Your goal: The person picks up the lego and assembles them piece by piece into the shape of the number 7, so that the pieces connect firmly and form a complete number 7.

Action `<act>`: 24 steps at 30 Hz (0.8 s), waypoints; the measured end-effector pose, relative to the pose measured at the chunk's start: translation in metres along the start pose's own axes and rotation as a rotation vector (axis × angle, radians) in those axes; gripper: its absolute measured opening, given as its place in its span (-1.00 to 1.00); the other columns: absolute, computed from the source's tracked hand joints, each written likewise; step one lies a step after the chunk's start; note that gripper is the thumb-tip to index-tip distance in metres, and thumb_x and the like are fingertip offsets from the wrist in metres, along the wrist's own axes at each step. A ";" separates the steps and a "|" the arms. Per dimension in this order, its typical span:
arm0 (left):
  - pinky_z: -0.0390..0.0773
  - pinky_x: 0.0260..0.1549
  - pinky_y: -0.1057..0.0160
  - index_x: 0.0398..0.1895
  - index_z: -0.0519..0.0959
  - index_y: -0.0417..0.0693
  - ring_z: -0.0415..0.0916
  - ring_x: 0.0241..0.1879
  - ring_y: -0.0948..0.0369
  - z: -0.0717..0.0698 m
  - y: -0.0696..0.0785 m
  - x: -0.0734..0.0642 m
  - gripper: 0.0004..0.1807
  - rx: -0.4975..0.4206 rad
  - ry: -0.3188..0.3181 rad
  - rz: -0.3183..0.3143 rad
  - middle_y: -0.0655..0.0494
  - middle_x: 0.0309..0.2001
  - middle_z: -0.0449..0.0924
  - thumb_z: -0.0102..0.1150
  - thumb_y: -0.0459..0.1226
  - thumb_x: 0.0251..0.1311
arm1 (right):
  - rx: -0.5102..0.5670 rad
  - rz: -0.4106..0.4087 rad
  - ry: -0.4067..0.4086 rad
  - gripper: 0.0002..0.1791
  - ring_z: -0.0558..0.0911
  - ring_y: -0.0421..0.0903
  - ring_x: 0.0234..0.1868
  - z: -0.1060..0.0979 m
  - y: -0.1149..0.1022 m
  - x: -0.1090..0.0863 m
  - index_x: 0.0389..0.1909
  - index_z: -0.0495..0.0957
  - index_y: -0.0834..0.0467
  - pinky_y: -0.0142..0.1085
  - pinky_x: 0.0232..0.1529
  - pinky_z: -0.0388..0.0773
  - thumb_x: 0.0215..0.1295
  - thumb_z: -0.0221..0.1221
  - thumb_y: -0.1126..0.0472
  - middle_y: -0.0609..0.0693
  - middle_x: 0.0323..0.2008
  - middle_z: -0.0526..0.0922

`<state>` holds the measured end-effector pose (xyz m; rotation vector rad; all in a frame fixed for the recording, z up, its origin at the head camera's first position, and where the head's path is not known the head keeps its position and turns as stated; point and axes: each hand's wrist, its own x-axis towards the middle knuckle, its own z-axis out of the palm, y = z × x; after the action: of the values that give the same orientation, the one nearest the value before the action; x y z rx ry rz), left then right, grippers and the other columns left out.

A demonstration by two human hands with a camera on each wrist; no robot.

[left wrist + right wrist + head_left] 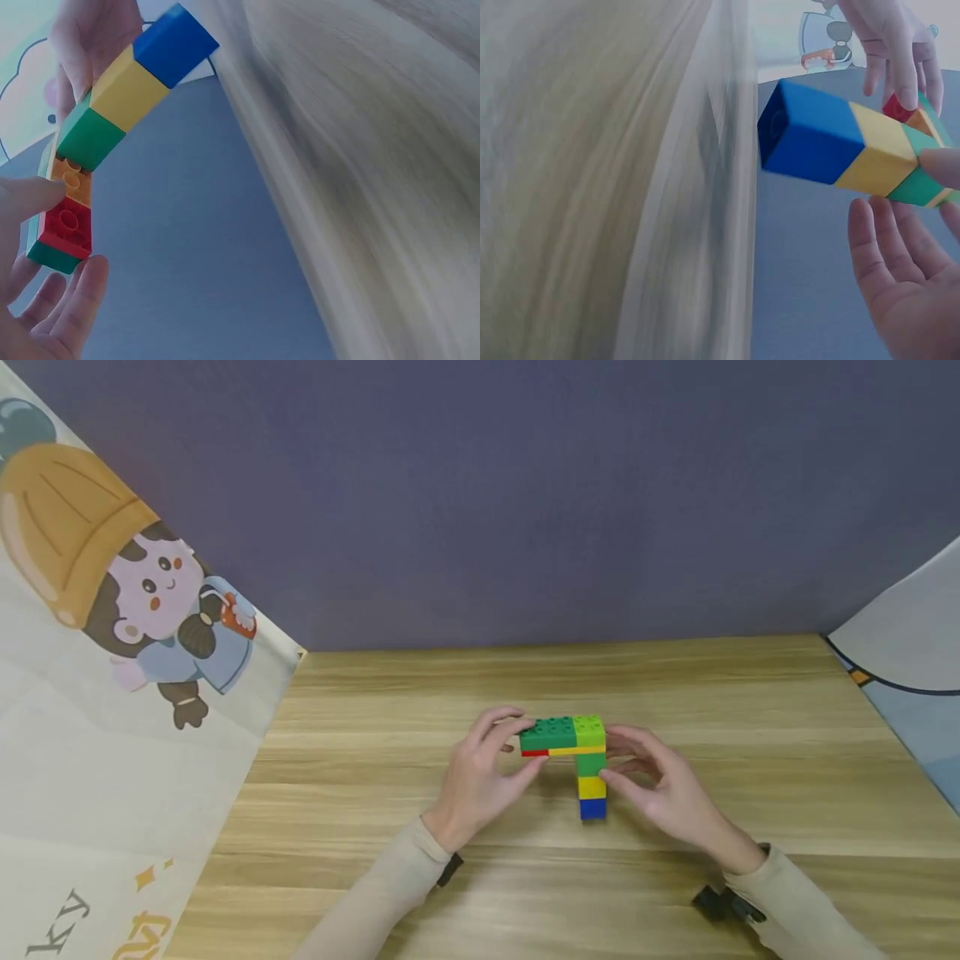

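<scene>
Both hands hold one toy brick structure (591,765) above the wooden table. Its leg stacks a blue brick (810,135), a yellow brick (129,90) and a green brick (90,139). Across the top run a dark green brick (547,733) and a lime green brick (589,730), over red (67,225) and yellow-orange bricks. My left hand (480,777) pinches the arm's free end, thumb below and fingers above. The right hand (667,789) grips the corner where arm and leg meet, its thumb on the green brick.
The wood-grain table (360,760) spreads beneath the hands. A dark blue-grey panel (525,510) rises along its back edge. A white cloth with a cartoon figure (165,585) lies at the left, and another printed cloth (915,627) at the right. Black straps (723,903) sit at the wrists.
</scene>
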<state>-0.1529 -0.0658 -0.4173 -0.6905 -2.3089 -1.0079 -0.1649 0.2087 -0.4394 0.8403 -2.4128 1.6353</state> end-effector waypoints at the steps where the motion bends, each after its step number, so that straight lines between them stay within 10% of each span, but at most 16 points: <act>1: 0.79 -0.26 0.32 0.13 0.65 -0.17 0.75 -0.07 0.10 0.001 -0.001 0.000 -0.47 -0.018 0.005 -0.016 -0.12 0.16 0.62 0.65 -0.32 0.08 | 0.008 0.011 0.003 -0.30 0.65 -0.41 0.10 0.001 0.000 0.000 0.41 0.48 0.23 -0.44 -0.02 0.72 0.24 0.36 0.60 -0.06 0.13 0.71; 8: 0.80 -0.30 0.27 0.09 0.69 -0.15 0.78 -0.12 0.09 0.004 -0.007 0.000 -0.50 -0.102 0.013 -0.108 -0.04 0.07 0.69 0.66 -0.31 0.07 | 0.027 0.100 -0.004 -0.38 0.70 -0.39 0.03 0.005 -0.004 0.000 0.41 0.49 0.28 -0.45 0.01 0.72 0.33 0.35 0.50 0.23 0.08 0.74; 24: 0.79 -0.30 0.28 0.07 0.72 -0.16 0.81 -0.22 0.11 0.004 -0.018 0.002 -0.53 -0.113 -0.068 -0.268 -0.01 -0.03 0.79 0.64 -0.27 0.08 | -0.004 0.350 -0.033 -0.41 0.74 -0.18 0.07 0.021 -0.010 0.001 0.49 0.44 0.22 -0.50 0.06 0.66 0.51 0.30 0.21 0.23 0.26 0.69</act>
<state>-0.1666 -0.0731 -0.4269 -0.4718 -2.4651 -1.2608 -0.1563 0.1872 -0.4399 0.4643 -2.7067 1.7340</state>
